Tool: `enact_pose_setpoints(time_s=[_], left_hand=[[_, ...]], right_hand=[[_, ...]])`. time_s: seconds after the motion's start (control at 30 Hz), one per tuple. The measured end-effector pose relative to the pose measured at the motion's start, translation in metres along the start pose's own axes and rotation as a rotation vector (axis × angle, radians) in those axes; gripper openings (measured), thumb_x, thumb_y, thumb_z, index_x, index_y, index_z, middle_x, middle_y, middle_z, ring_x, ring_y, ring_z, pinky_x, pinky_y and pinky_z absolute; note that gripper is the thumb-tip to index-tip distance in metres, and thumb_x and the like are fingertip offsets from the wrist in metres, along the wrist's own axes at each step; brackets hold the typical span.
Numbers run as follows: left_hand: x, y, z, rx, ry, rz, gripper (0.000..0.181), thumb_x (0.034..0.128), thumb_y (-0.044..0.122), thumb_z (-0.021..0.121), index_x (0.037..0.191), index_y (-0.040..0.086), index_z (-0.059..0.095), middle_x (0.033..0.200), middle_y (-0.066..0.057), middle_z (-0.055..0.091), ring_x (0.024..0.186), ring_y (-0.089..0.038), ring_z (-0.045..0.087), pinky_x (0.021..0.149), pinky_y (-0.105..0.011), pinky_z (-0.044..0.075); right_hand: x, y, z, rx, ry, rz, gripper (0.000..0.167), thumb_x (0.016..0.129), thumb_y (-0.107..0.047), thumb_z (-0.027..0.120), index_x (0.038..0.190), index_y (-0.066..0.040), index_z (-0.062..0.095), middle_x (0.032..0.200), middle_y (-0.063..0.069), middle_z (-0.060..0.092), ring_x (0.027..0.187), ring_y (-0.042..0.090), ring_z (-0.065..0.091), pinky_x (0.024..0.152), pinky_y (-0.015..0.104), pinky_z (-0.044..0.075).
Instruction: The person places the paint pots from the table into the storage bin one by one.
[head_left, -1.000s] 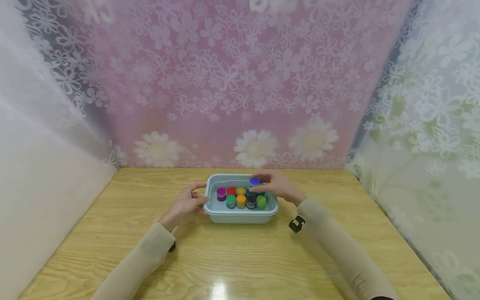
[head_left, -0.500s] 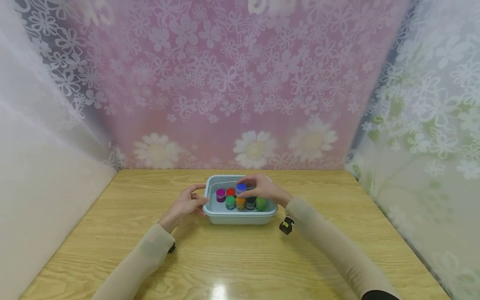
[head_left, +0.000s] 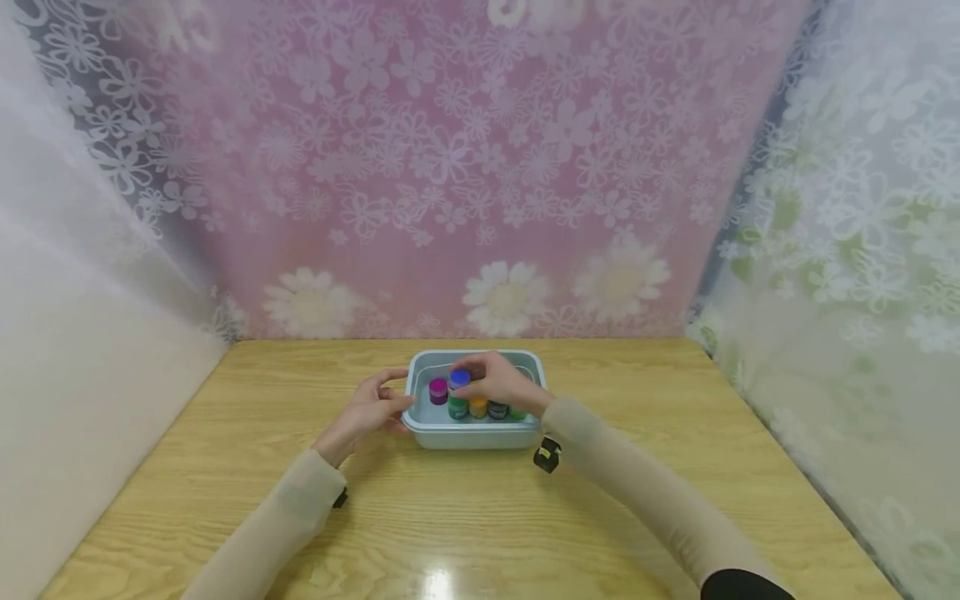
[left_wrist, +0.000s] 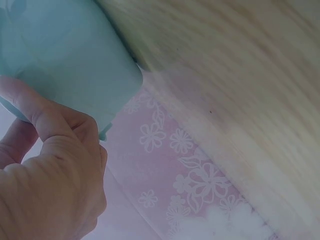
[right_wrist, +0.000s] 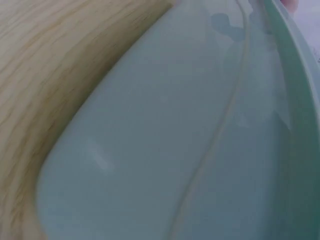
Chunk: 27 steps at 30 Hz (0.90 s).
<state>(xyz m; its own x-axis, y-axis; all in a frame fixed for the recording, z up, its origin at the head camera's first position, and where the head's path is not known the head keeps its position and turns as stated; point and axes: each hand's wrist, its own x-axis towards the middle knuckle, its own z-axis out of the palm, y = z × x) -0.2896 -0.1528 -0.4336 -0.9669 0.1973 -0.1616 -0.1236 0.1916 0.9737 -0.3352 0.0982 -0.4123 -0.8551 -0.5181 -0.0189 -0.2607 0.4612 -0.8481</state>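
Observation:
A pale blue plastic basin (head_left: 480,438) stands on the table with several small paint jars inside. My left hand (head_left: 366,414) grips its left rim; the left wrist view shows the fingers bent over the basin's edge (left_wrist: 75,65). Between the thumb and fingers of my right hand (head_left: 501,387) is a blue-lidded paint jar (head_left: 460,380), held above the others. Left of it sits a purple jar (head_left: 438,392). A green jar (head_left: 457,409), an orange jar (head_left: 477,408) and a black jar (head_left: 497,411) line the front. My right hand hides the jars behind.
The wooden table (head_left: 450,508) spreads around the basin. A pink flowered curtain (head_left: 450,167) hangs along its back edge, with pale curtains at both sides. In the right wrist view the basin's outer wall (right_wrist: 140,120) fills most of the picture.
My right hand has carried the blue-lidded jar leftward across the basin, from its right side to near the purple jar. My left hand keeps its hold on the rim.

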Motion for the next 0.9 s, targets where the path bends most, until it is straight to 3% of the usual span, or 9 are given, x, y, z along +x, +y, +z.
enact_pose_setpoints(time_s=[0.3, 0.5, 0.9], left_hand=[[0.001, -0.003, -0.002, 0.000, -0.006, 0.013, 0.057, 0.0946, 0.011, 0.065, 0.147, 0.015, 0.041, 0.105, -0.024, 0.058, 0.070, -0.020, 0.063, 0.079, -0.054, 0.059], [-0.005, 0.002, -0.001, 0.012, -0.020, 0.022, 0.060, 0.0949, 0.011, 0.065, 0.148, 0.013, 0.039, 0.104, -0.022, 0.059, 0.070, -0.019, 0.064, 0.077, -0.050, 0.061], [-0.005, 0.004, 0.001, 0.003, -0.008, 0.002, 0.058, 0.0947, 0.010, 0.065, 0.147, 0.015, 0.041, 0.099, -0.019, 0.061, 0.069, -0.020, 0.064, 0.076, -0.049, 0.061]], right_hand=[[0.014, -0.003, 0.016, -0.031, -0.017, 0.015, 0.041, 0.084, -0.018, 0.079, 0.123, -0.011, 0.068, 0.120, 0.001, 0.068, 0.106, 0.018, 0.066, 0.093, 0.036, 0.056], [0.018, -0.009, 0.021, -0.032, -0.023, 0.044, 0.041, 0.086, -0.012, 0.077, 0.126, -0.011, 0.066, 0.120, 0.001, 0.068, 0.110, 0.019, 0.064, 0.093, 0.037, 0.055], [0.022, -0.013, 0.033, -0.116, -0.031, 0.003, 0.040, 0.084, -0.013, 0.078, 0.122, -0.010, 0.068, 0.116, 0.002, 0.069, 0.101, 0.015, 0.065, 0.087, 0.032, 0.055]])
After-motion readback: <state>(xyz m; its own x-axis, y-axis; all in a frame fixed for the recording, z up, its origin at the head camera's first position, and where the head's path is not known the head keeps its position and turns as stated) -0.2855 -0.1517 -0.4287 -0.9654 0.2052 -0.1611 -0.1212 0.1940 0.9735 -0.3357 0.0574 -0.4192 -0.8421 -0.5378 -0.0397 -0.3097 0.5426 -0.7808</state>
